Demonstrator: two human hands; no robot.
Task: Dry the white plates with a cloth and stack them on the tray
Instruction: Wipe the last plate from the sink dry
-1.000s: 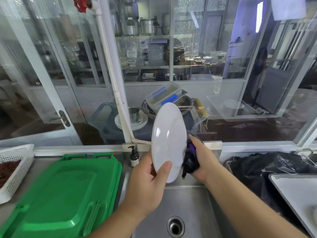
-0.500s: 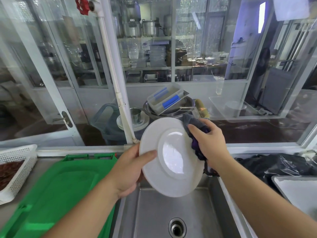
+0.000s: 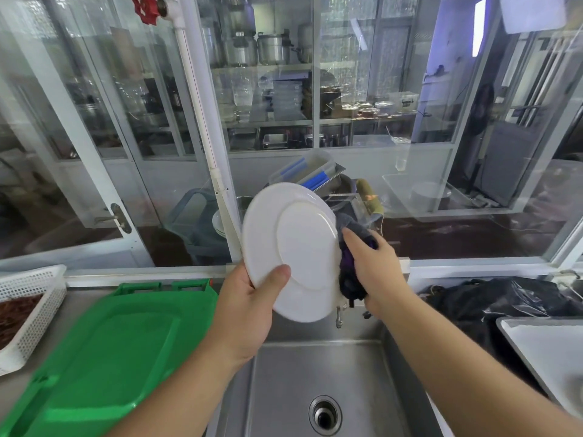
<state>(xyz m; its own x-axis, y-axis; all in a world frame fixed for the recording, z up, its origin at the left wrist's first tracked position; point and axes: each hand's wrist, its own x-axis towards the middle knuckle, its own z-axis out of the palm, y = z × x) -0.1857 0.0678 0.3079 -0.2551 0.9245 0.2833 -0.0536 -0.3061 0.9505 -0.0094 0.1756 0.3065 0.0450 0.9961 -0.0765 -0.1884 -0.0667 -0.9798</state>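
A white plate [image 3: 293, 247] is held upright above the steel sink [image 3: 321, 380], its underside turned toward me. My left hand [image 3: 249, 307] grips its lower left rim, thumb on the near face. My right hand [image 3: 375, 269] presses a dark grey and purple cloth [image 3: 350, 272] against the plate's right edge; part of the cloth is hidden behind the plate. A grey tray [image 3: 542, 351] lies at the right edge of the counter.
A green plastic lid [image 3: 94, 354] covers the counter on the left, with a white mesh basket [image 3: 34, 298] beyond it. A black plastic bag [image 3: 492, 301] sits right of the sink. Glass panes stand behind, with more dishes stacked past them.
The plate has turned from edge-on to facing me and tilted more upright. My right hand with the cloth has slid down along the plate's right edge.
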